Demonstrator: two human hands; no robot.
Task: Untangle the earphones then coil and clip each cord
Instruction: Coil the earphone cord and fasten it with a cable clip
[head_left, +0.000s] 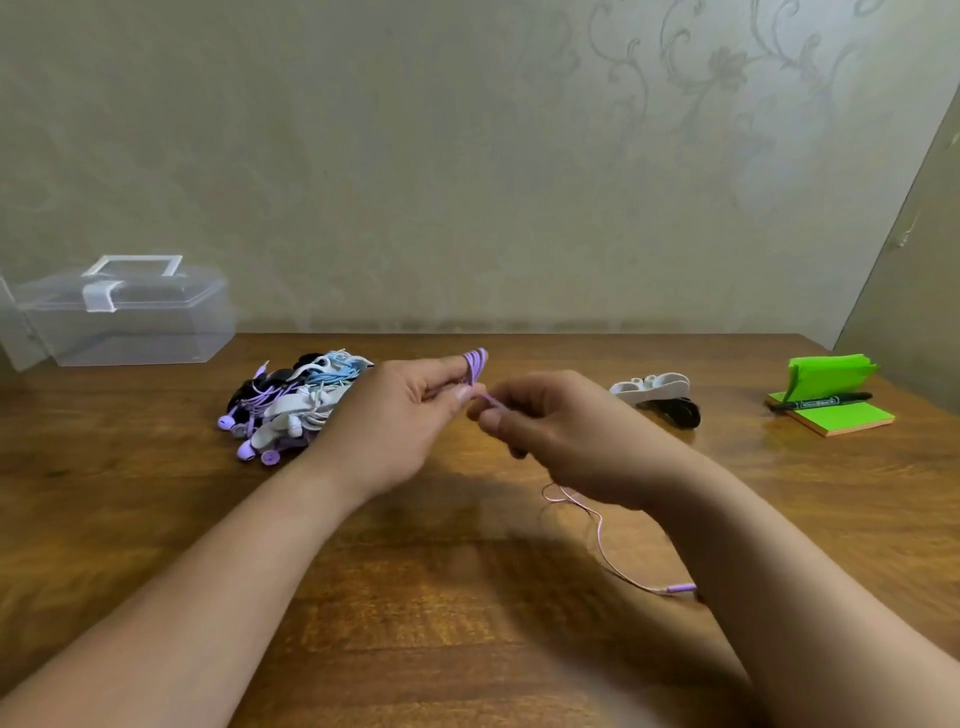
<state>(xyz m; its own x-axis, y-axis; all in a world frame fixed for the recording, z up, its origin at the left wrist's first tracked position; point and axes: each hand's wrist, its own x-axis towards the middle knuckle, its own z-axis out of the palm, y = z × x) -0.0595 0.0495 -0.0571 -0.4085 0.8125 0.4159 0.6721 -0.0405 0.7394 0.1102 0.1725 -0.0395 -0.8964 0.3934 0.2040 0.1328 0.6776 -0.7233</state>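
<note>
Both hands turn their fingertips away from the camera, so the exact pinch is hard to make out. The clear plastic lidded box (124, 322) at the back-left corner of the wooden table (415, 597) is cut off by the frame edge. The label on the black marker pen (821, 401), which lies across the bright green sticky-note pad (852, 418) near the right edge, is too blurred to read. The left hand (395, 421) is curled, with the thin lilac earphone cord (475, 366) wound in loops round its raised fingers. The right hand (561, 436), just beside it, pinches the same cord. Below that hand the cord trails slack over the table to its plug (680, 588) beside the right forearm. The heap of tangled purple, white, blue and black earphones (291, 405) lies just beyond the left hand, towards the back edge. White plastic clips (649, 387) and an indistinct black bundle (678, 413) lie beyond the right hand.
</note>
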